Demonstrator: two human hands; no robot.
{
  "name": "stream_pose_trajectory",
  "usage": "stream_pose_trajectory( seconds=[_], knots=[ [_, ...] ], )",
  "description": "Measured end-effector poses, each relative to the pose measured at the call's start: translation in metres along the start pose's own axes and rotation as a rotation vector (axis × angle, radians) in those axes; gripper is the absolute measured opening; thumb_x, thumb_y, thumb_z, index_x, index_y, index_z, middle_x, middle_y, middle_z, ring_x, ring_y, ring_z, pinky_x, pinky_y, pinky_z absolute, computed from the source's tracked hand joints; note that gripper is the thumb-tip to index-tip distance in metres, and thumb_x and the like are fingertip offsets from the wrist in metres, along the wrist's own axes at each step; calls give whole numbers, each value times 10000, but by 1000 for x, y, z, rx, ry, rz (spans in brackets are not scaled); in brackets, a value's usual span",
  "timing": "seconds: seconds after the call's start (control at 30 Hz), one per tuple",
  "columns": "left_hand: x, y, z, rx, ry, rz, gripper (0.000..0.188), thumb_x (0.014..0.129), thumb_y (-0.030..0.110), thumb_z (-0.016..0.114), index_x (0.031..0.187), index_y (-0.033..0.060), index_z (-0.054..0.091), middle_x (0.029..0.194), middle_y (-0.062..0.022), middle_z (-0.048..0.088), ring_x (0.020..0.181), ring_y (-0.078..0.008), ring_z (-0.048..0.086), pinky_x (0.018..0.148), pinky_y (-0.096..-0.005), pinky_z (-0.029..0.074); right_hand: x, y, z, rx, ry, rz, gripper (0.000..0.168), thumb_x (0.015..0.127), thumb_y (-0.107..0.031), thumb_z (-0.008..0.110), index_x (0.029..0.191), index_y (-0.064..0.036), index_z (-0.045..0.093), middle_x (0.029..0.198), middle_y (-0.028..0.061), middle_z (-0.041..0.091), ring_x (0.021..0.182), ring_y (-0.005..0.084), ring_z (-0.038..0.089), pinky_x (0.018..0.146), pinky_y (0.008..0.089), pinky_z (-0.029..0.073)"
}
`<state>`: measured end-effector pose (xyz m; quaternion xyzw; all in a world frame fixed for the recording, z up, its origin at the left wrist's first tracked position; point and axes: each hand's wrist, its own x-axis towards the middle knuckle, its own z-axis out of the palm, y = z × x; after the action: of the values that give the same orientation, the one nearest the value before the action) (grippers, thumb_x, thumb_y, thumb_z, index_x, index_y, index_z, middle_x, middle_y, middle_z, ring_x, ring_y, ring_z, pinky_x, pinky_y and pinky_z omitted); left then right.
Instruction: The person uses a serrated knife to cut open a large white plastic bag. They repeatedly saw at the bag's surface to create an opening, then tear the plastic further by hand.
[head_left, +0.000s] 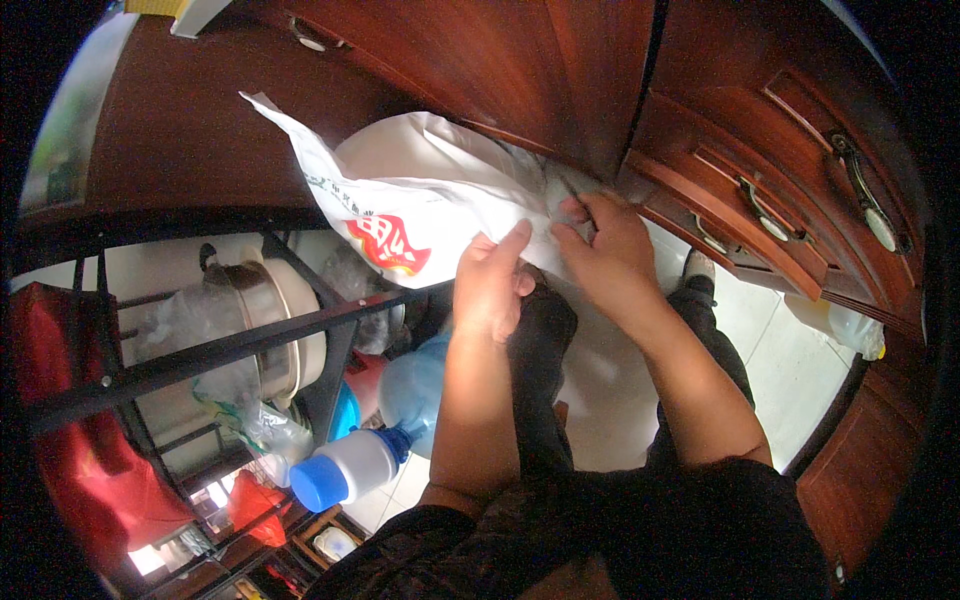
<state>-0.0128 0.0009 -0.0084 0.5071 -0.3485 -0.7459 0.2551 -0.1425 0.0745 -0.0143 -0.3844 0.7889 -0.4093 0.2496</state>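
Note:
A large white sack (390, 202) with red and green print and writing stands in front of me against the wooden cabinets. Its mouth spreads wide, with one corner sticking up to the left. My left hand (495, 281) pinches the sack's near edge between thumb and curled fingers. Just right of it, my right hand (611, 247) is closed around a thin dark object (579, 196), too blurred to name, close to the sack's right side. What the sack holds cannot be made out.
Reddish-brown cabinets (480, 60) with metal handles rise ahead and to the right. On the left, a black metal rack (225, 345) bears a lidded pot (289, 330) and plastic bags. Beside my left arm is a water jug (409, 375) with a blue-and-white pump (352, 465).

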Motion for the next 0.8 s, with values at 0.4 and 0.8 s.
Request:
stream_pose_trajectory(
  seconds=[0.4, 0.8],
  knots=[
    [7, 2, 1, -262, -46, 35, 220, 975, 213, 579, 1170, 111, 576, 1026, -22, 673, 767, -100, 618, 451, -192, 383, -28, -24, -43, 224, -106, -160, 146, 909, -103, 549, 965, 29, 573, 906, 253, 597, 828, 441, 592, 754, 467, 480],
    [9, -2, 6, -281, -45, 210, 194, 974, 216, 595, 1157, 154, 588, 1026, 14, 663, 818, -98, 600, 524, -230, 391, -23, 3, -22, 312, -280, -36, 224, 935, -172, 537, 836, 21, 594, 756, 197, 613, 678, 355, 623, 640, 438, 496]
  ],
)
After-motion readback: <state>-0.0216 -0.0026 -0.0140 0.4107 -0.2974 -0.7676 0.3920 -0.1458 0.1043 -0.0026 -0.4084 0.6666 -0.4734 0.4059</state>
